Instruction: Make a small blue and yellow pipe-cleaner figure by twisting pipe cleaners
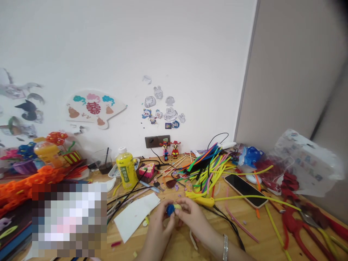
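Both hands, the left hand (pixel 160 230) and right hand (pixel 193 221), pinch a small blue-and-yellow bundle (pixel 171 210) between pressed fingers (pixel 181 211), so a slip could lose it among nearby pipe cleaners (pixel 209 174).

We look at a white wall (pixel 130 47) at 12 o'clock, with a paper fan cut-out (pixel 94 108) stuck on it toward 11 o'clock and a cluster of cartoon stickers (pixel 163 108) nearby. A dark double wall socket (pixel 157 141) sits just above the wooden tabletop (pixel 261 232). A beige partition (pixel 288 72) meets the wall at 2 o'clock.
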`<state>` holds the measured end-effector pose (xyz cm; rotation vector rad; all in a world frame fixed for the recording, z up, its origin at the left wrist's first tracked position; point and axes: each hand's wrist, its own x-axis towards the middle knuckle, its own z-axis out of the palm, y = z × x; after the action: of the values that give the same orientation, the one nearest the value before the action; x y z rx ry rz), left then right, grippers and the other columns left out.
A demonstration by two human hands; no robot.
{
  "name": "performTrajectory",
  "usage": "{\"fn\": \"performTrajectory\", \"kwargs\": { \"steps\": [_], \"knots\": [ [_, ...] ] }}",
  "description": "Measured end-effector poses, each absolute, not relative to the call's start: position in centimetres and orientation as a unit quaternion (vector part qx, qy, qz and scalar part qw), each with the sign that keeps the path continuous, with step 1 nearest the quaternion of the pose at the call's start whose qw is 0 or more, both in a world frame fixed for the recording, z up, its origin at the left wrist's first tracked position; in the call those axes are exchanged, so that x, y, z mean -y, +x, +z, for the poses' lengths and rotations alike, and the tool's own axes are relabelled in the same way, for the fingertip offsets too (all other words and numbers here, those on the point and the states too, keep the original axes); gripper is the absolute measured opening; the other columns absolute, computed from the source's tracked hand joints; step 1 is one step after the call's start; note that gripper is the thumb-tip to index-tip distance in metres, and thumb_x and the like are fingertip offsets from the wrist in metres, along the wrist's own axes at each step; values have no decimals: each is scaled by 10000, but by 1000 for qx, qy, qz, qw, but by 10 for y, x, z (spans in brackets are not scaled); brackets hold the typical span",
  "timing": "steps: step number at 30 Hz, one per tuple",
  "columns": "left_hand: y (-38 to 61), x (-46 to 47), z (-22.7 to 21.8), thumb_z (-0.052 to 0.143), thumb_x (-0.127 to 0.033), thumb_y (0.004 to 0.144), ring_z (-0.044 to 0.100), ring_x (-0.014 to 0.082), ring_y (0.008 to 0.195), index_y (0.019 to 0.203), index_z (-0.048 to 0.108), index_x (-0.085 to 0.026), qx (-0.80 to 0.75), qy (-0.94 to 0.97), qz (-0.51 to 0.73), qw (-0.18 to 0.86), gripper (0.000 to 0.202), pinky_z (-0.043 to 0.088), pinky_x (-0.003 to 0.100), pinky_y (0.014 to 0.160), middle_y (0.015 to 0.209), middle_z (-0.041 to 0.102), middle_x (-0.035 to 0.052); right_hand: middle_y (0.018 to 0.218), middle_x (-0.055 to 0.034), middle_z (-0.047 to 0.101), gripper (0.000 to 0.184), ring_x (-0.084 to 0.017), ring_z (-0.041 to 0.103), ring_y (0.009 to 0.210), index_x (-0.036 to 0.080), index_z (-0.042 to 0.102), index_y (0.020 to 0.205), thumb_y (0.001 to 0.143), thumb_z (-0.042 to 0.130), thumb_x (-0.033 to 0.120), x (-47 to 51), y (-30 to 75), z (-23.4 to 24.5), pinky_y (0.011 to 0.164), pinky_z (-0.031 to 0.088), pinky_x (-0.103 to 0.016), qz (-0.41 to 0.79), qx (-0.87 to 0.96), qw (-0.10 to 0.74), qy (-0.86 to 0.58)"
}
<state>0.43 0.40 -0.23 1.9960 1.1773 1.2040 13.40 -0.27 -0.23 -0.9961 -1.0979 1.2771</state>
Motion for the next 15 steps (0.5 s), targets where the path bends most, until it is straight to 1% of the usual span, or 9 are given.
{"fn": "performTrajectory", "kwargs": {
  "steps": [5, 8, 12, 15],
  "knots": [
    [6, -5, -1, 448, -193, 747, 616, 203, 859, 975, 497, -153, -438, 729, 449, 275, 237, 506, 329, 769, 939, 633, 95, 777, -31, 605, 308, -187, 599, 707, 159, 538, 844, 599, 668, 294, 3, 134, -3, 541, 466, -261, 546, 461, 560, -419],
    [6, -5, -1, 454, -184, 740, 614, 207, 865, 970, 501, -157, -438, 729, 453, 269, 237, 500, 337, 779, 938, 634, 90, 755, -28, 601, 304, -182, 597, 679, 156, 534, 848, 603, 662, 284, 2, 134, -4, 529, 461, -261, 546, 463, 558, -420],
    [5, -4, -2, 439, -181, 754, 607, 207, 880, 981, 487, -158, -436, 736, 442, 270, 234, 491, 353, 797, 950, 626, 98, 799, -39, 608, 312, -195, 600, 729, 163, 544, 846, 598, 673, 299, 1, 134, -5, 541, 465, -262, 543, 463, 562, -418],
    [5, -4, -2, 428, -186, 765, 603, 204, 894, 993, 473, -156, -434, 736, 439, 278, 234, 494, 346, 795, 967, 617, 106, 770, -30, 607, 319, -193, 599, 708, 167, 549, 838, 590, 685, 315, 2, 134, -4, 541, 464, -267, 536, 466, 565, -420]
  ]
}}
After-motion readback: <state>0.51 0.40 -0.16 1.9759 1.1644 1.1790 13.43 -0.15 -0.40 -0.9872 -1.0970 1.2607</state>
